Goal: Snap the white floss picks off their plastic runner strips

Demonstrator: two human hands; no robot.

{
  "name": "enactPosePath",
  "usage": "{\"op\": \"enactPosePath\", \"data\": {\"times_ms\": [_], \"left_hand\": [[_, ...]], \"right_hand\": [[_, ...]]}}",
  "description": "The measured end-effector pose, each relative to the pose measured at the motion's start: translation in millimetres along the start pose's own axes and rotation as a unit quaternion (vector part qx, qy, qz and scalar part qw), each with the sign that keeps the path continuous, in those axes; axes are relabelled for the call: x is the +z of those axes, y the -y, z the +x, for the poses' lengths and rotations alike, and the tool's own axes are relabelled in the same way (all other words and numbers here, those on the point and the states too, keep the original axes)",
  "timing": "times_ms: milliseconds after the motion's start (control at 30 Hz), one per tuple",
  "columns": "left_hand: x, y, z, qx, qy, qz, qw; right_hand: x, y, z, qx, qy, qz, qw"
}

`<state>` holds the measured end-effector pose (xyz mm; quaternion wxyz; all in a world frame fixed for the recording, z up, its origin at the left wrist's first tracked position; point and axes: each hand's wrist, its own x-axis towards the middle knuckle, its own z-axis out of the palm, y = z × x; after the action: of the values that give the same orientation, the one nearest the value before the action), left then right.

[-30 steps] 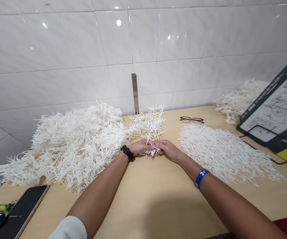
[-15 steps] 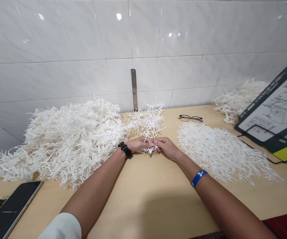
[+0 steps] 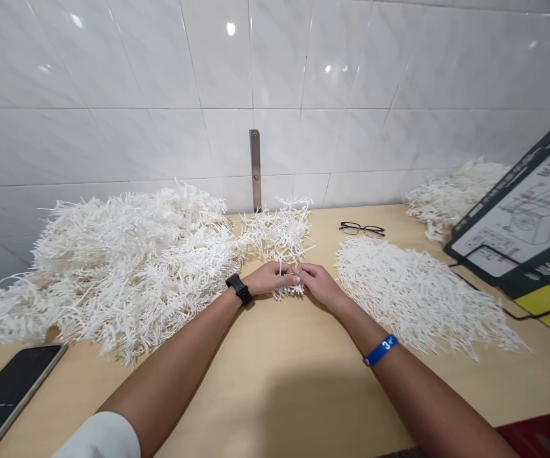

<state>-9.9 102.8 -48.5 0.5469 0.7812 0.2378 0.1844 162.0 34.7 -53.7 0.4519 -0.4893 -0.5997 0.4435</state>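
Observation:
My left hand (image 3: 273, 278) is closed on a small bunch of white strands (image 3: 290, 291) at the middle of the table. Fingertips touching it from the right, my right hand (image 3: 319, 284) pinches the same strands. Just behind both hands lies a loose white clump (image 3: 279, 230). A large tangled heap of white strands (image 3: 136, 267) rises to the left, beside my left wrist. To the right of my right hand, a flatter spread of white strands (image 3: 418, 292) lies with its pieces more closely aligned.
Black-framed glasses (image 3: 361, 229) lie behind the flat pile. A phone (image 3: 14, 394) is at the front left. A printed box (image 3: 528, 222) leans at the right, with another white pile (image 3: 456, 194) behind it. A metal strip (image 3: 255, 170) stands against the tiled wall.
The view has shifted slightly. My fingertips have come a little closer together over the held strands, and the piles look the same.

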Motion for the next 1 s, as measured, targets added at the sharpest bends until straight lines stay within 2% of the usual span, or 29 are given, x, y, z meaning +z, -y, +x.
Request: {"op": "enactPosePath", "data": {"times_ms": [267, 433, 633, 1000], "left_hand": [[0.3, -5.9, -1.8, -0.003, 0.053, -0.011, 0.999], [-0.6, -1.8, -1.1, 0.007, 0.061, 0.001, 0.998], [-3.7, -4.7, -1.6, 0.0, 0.1, -0.035, 0.994], [-6.6, -12.7, -3.8, -0.005, 0.128, -0.026, 0.991]], "right_hand": [[-0.4, 0.1, -0.8, 0.002, 0.034, -0.019, 0.999], [-2.2, -0.4, -1.7, -0.012, 0.075, -0.073, 0.994], [-3.1, -5.1, 0.7, 0.033, 0.102, 0.022, 0.994], [-6.0, -2.6, 0.1, 0.031, 0.134, 0.062, 0.989]]}}
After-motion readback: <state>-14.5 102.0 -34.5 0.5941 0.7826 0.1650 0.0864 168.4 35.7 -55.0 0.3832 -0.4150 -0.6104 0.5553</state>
